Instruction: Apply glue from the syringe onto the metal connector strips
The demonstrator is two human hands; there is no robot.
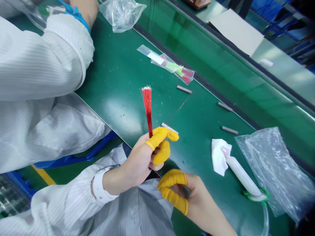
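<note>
My left hand [145,157], with yellow finger cots on some fingers, is closed around a bundle of thin red wires [148,109]. The bundle stands upright out of the grip, its pale tips fanned slightly at the top. Below and to the right, my right hand [183,193] has its yellow-covered thumb and fingers bent together in a pinch near the table's front edge. Whatever lies between those fingertips, if anything, is too small to make out. Just behind my left fingers, a small metal bar [169,128] rests on the green table [118,82].
Several more metal bars [184,89] and clear plastic strips [169,65] lie further back. At right are a white tube-shaped tool [246,178], a white tissue [220,157] and a clear bag [278,170]. Another bag [121,14] lies near a co-worker's sleeve [44,59].
</note>
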